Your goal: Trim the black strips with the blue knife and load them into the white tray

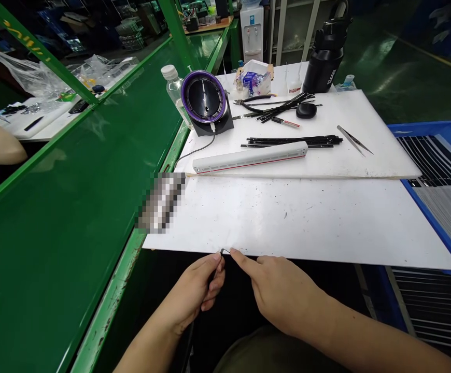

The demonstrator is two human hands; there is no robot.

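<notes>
At the near edge of the table, my left hand (204,282) is closed, with thumb and forefinger pinching a thin black cable-like piece (222,251). Its dark tip pokes up just past the thumb. A fine strand (226,250) runs from that tip towards my right hand (278,290). The right forefinger stretches out to the strand's end, and the other fingers are curled under. My right thumb is hidden, so the pinch itself does not show. Farther back lies a long white bar (251,157) with a red line along its side.
Behind the bar are black strips (291,141), tweezers (353,140), pliers (252,103) and a purple-rimmed fan (204,98). A black bottle (324,62) stands at the back. Blue crates (439,127) flank the right side; a green partition (73,181) borders the left.
</notes>
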